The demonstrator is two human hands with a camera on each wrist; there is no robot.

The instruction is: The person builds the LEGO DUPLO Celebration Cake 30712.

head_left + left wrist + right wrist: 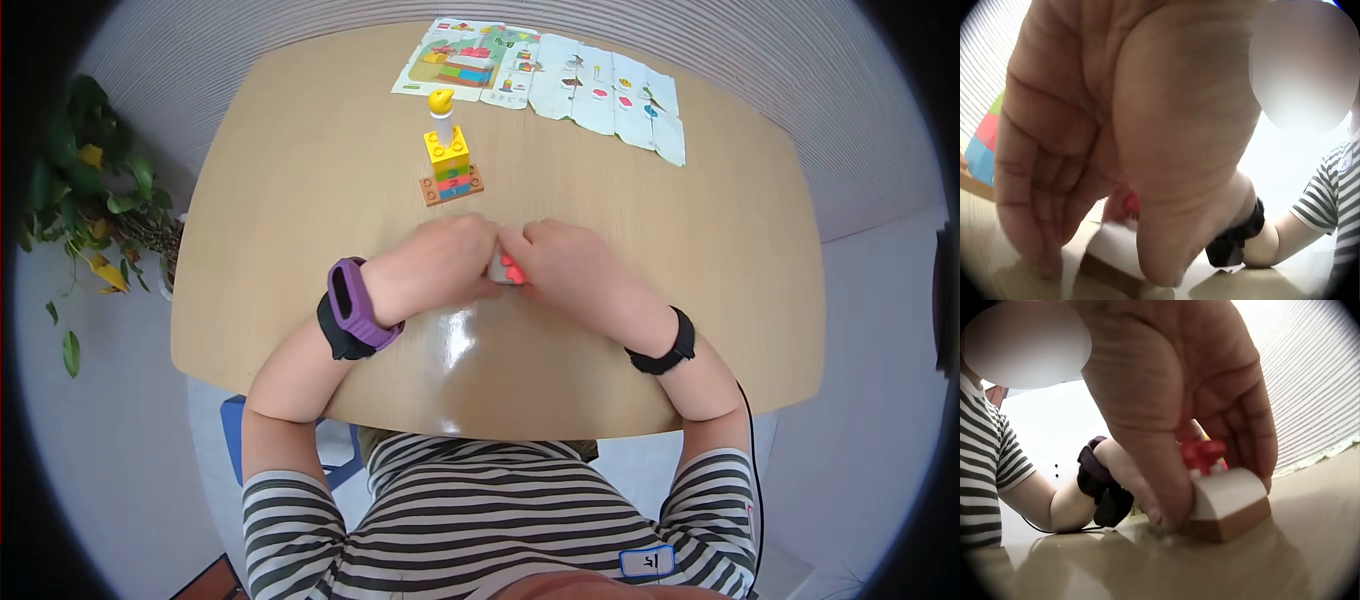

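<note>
Low over the table, in front of a tower of toy bricks, both hands meet at a white-and-brown toy brick [1229,506] with a rounded top. A red piece [1204,453] sits on it, partly covered by the fingers. My right hand [575,265] pinches the brick between thumb and fingers. From the other side, my left hand [440,258] holds it too, its thumb and fingers spanning the brick in the left wrist view. Much of the brick is hidden by the hands in the head view, where only a pale side and the red top show.
Beyond the hands stands the tower [455,170], with a yellow-tipped white candle piece [441,115] on top and a brown plate [470,193] beneath. A creased instruction sheet [560,85] lies at the table's far edge. Left of the table is a leafy plant [110,190].
</note>
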